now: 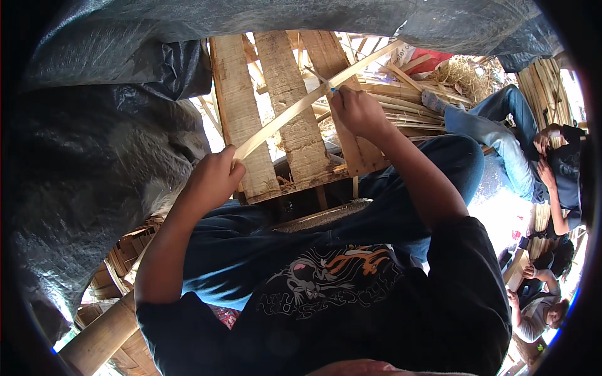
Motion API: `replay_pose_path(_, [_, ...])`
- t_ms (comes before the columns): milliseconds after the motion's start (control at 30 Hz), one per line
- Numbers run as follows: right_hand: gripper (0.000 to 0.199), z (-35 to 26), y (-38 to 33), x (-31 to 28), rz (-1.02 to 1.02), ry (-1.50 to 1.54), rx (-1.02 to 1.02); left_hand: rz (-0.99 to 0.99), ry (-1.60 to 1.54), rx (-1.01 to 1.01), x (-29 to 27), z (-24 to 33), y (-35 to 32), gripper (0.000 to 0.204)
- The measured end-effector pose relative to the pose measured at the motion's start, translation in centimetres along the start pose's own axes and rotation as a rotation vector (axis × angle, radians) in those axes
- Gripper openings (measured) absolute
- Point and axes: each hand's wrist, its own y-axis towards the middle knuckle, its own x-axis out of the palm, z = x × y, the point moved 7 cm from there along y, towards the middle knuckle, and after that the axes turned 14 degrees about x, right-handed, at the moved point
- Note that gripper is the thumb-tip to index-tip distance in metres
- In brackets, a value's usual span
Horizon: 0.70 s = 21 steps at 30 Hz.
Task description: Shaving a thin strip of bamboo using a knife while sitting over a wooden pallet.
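A long pale bamboo strip point(282, 119) slants across the wooden slat bench point(285, 81) in front of me, its far end up to the right. My left hand point(214, 177) is closed round the strip's near end, thumb on top. Farther along, my right hand point(360, 113) is closed on a small knife point(320, 77). The knife's thin blade crosses the strip and points up and left; a bit of blue shows at my fingers. Most of its handle is hidden in the fist.
Dark plastic sheeting point(100, 144) hangs at the left and along the top. Split bamboo strips point(407, 113) lie in a pile beyond the bench, beside dry shavings point(467, 75). Two other people sit at the right, one in jeans point(501, 125). A thick bamboo pole point(103, 338) lies lower left.
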Motion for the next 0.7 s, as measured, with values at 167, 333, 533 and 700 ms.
replay_pose_path(167, [0.025, -0.4, -0.4, -0.5, -0.006, 0.013, -0.046, -0.050, 0.016, -0.039, 0.1, -0.1, 0.0, 0.028])
replay_pose_path(333, [0.025, 0.2, -0.1, -0.2, -0.104, 0.040, 0.135, -0.063, -0.025, -0.054, 0.3, -0.1, -0.1, 0.028])
replay_pose_path(533, [0.018, -1.2, -1.1, -0.9, 0.147, -0.220, -0.191, -0.040, -0.012, -0.029, 0.4, -0.3, 0.0, 0.024])
replay_pose_path(700, [0.026, -1.8, -0.6, -2.0, 0.163, -0.179, -0.144, -0.008, 0.007, 0.001, 0.2, -0.3, -0.1, 0.024])
